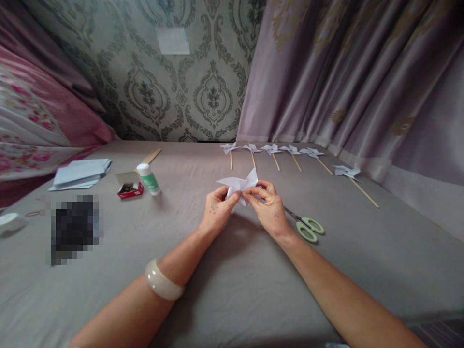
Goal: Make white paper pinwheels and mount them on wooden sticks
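Observation:
Between my two hands, above the middle of the grey cloth, is a white paper pinwheel [237, 184] with folded, pointed blades. My left hand [218, 207] grips its left side, thumb near the centre. From the right, my right hand [268, 208] pinches the paper close to the centre, fingertips meeting the left thumb. Whether a pin or other small part is in the right fingertips is hidden. Scissors [308, 228] with pale green handles lie just right of my right hand, their blades partly behind it.
Several finished pinwheels on sticks [272, 151] lie in a row at the back right. On the left are a glue stick [150, 181], an open red box of small metal pieces [129, 189], wooden sticks [152, 155], stacked paper [81, 173], a white roll [12, 222] and a blurred dark patch.

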